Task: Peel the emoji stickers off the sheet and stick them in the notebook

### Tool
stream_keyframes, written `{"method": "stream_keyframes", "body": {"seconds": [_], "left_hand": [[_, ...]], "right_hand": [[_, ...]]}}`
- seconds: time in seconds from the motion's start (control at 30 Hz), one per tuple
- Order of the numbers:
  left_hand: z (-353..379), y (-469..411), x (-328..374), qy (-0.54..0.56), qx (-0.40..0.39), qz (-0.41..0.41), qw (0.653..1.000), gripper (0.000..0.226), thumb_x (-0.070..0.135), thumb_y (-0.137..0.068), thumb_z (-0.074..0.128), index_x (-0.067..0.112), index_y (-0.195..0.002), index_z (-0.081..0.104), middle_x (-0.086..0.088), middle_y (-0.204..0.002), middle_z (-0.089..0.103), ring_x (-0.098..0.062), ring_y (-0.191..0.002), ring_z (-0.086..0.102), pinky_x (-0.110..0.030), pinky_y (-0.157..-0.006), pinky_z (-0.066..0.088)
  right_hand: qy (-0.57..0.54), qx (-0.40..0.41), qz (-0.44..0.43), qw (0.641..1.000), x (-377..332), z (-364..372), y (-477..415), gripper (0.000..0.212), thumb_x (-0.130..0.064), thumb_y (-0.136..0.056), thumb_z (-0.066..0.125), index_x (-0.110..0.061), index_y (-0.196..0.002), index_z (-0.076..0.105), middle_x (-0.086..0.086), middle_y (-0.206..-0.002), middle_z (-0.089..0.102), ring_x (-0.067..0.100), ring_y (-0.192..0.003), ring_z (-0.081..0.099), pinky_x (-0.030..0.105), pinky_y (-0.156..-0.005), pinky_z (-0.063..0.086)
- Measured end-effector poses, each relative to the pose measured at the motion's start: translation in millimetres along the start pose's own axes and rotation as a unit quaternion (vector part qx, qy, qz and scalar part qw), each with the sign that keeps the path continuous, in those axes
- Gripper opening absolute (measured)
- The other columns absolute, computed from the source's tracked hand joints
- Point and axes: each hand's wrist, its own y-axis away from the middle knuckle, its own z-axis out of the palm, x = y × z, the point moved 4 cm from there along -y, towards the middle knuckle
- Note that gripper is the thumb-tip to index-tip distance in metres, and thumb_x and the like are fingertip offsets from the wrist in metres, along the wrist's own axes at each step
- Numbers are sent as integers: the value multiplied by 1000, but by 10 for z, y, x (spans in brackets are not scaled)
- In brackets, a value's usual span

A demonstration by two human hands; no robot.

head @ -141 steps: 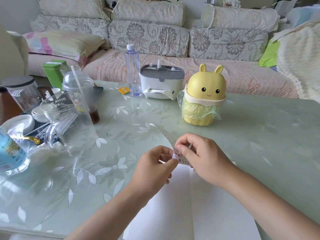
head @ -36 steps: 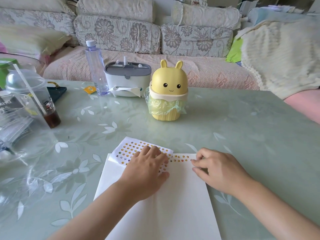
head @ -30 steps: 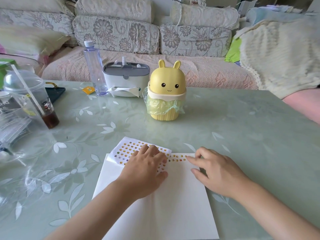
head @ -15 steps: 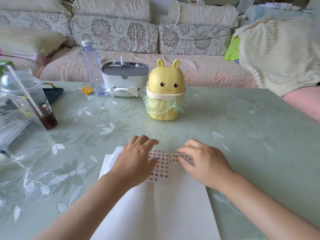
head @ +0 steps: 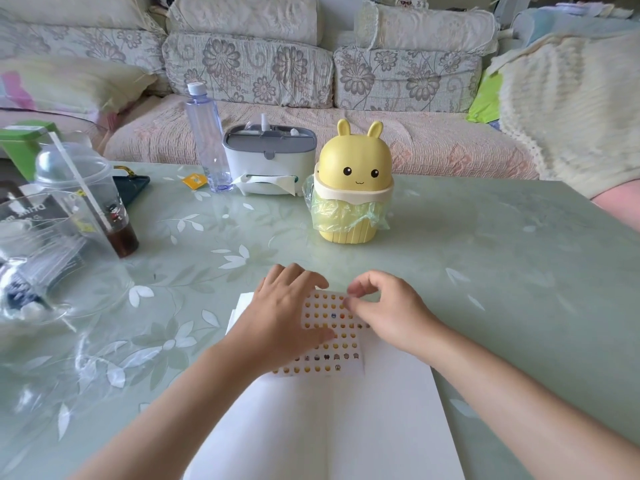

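Bright, diffuse daylight, fairly even across frame. Shadows weak: faint smudge at base of yellow bin [head: 353, 181], thin soft edge under left hand [head: 287, 320] and right hand [head: 391, 313] on notebook page [head: 346, 427]. Page near blown out, no texture readable. Glossy bench [head: 485, 271] throws patchy sheen, worst front-left by clear plastic cup [head: 79, 188]. Left margin smeared: pillow [head: 69, 81] and cup soft. Centre sharper; sticker sheet [head: 332, 341] print reads as dots, faces barely resolved. Wide-angle bow on sofa [head: 249, 71] line and bench far edge.
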Motion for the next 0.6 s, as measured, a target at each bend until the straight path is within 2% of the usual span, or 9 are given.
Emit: {"method": "stream_keyframes", "body": {"seconds": [0.1, 0.2, 0.3, 0.37, 0.43, 0.5, 0.6], "left_hand": [[-67, 42, 4, 31, 15, -17, 999, 65, 53, -72, 80, 35, -127, 51, 19, -110, 45, -5, -106, 37, -20, -90, 34], [-149, 70, 37, 58, 22, -34, 997, 43, 58, -84, 64, 36, -121, 56, 21, -109, 53, -1, -105, 43, -19, -89, 37], [-307, 51, 51, 137, 35, -85, 986, 12, 46, -93, 59, 35, -97, 62, 20, -91, 61, 3, -86, 54, -12, -71, 40], [-366, 41, 45, 179, 8, -115, 977, 5, 39, -93, 63, 35, -91, 62, 16, -80, 64, -4, -71, 56, -18, -63, 44], [-371, 47, 48, 243, -41, -136, 960, 3, 33, -94, 64, 36, -94, 65, 15, -80, 66, -7, -69, 59, -25, -68, 49], [-357, 82, 60, 301, -69, -154, 938, 11, 27, -96, 64, 35, -90, 69, 15, -82, 69, -7, -74, 63, -25, -72, 50], [-348, 106, 57, 366, -62, -186, 910, 14, 24, -96, 65, 32, -88, 73, 5, -91, 74, -14, -86, 69, -29, -82, 53]], "right_hand": [[-115, -35, 11, 993, -71, 13, 5, 21, -20, -94, 68, -25, -112, 59, -6, -78, 68, 10, -50, 53, 22, -55, 47], [-130, -22, -42, 990, -183, -47, 15, 25, -15, -94, 69, -27, -109, 54, -3, -73, 63, 11, -48, 47, 21, -52, 43], [-99, -13, -125, 987, -317, -111, 37, 25, -19, -91, 73, -35, -97, 55, -8, -75, 61, 10, -53, 44, 18, -54, 40], [-71, -6, -167, 983, -384, -132, 73, 21, -21, -89, 75, -37, -95, 62, -14, -80, 61, 8, -52, 41, 19, -57, 42], [-23, 17, -196, 980, -442, -142, 118, 21, -22, -89, 75, -40, -98, 68, -24, -82, 60, 7, -50, 38, 20, -59, 42], [45, 66, -244, 967, -507, -154, 171, 22, -23, -87, 76, -38, -102, 72, -30, -89, 60, 10, -51, 41, 18, -59, 42], [141, 155, -322, 923, -589, -172, 244, 18, -27, -85, 79, -30, -103, 77, -19, -105, 59, 2, -56, 45, 12, -55, 34]]}}
